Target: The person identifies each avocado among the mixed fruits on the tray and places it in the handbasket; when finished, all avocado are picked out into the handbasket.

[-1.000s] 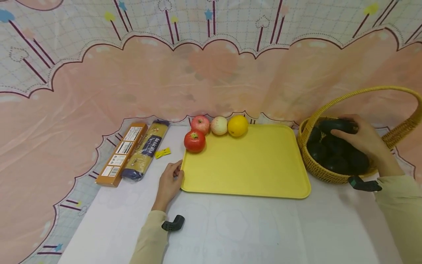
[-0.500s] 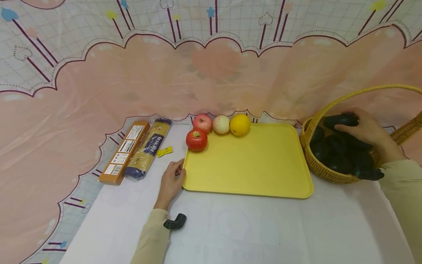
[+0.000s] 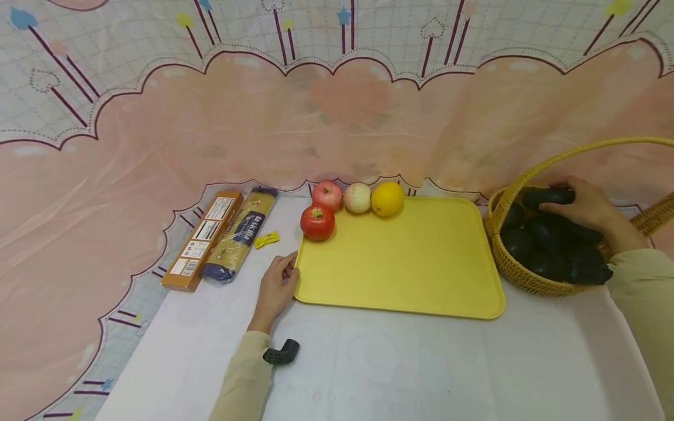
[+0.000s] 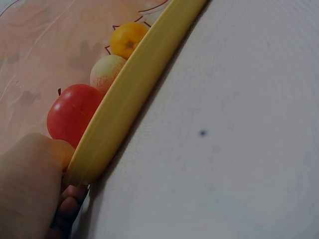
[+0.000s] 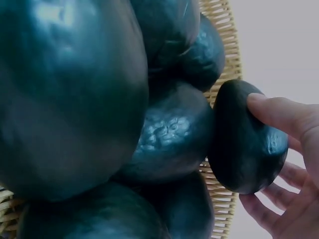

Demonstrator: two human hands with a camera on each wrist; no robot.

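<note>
In the head view, my left hand point(image 3: 276, 286) grips the left edge of the yellow tray point(image 3: 405, 263) near its front corner. The left wrist view shows fingers point(image 4: 70, 201) under the tray's rim. At the far right, my right hand point(image 3: 590, 207) holds a dark, glossy avocado point(image 3: 549, 197) at the back of the wicker basket point(image 3: 511, 269). In the right wrist view, the thumb lies on one side of this avocado point(image 5: 244, 139), with fingers around its far side. Several more dark avocados point(image 5: 174, 134) fill the basket.
A red tomato point(image 3: 317, 222), a pink apple point(image 3: 327, 196), a pale round fruit point(image 3: 357, 197) and an orange point(image 3: 387, 199) sit along the tray's back left. A brown box point(image 3: 202, 240), a pasta packet point(image 3: 242, 234) and a small yellow sachet point(image 3: 267, 239) lie left. The basket's handle point(image 3: 584, 146) arches above.
The head view has shifted slightly. My right wrist has risen a little while the hand keeps hold of the avocado at the basket's back. My left hand stays on the tray's edge.
</note>
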